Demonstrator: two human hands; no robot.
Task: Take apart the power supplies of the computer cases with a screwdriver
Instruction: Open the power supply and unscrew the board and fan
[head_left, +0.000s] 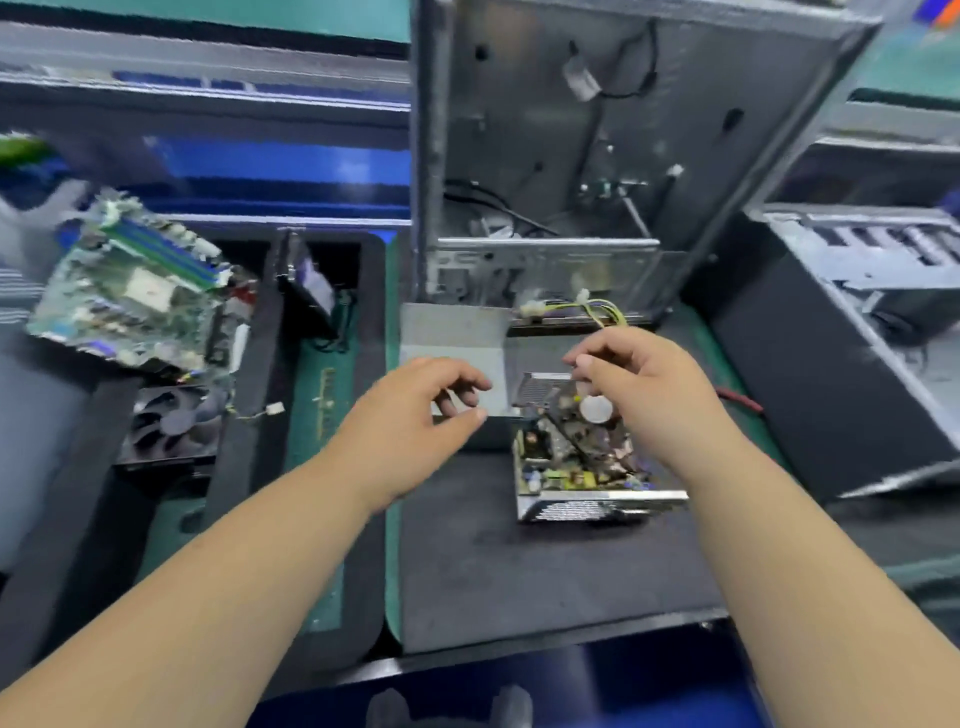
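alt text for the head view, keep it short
Two bare hands, left hand and right hand, hover with loosely curled fingers over an opened power supply on a dark mat, before an upright empty computer case; a motherboard lies left.

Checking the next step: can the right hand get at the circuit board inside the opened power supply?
Probably yes: the right hand hovers above the power supply, whose top is open, leaving the circuit board exposed.

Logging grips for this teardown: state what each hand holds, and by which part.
Left hand hovers with curled fingers at the metal cover, holding nothing visible. Right hand hangs above the open power supply; any pinch cannot be told.
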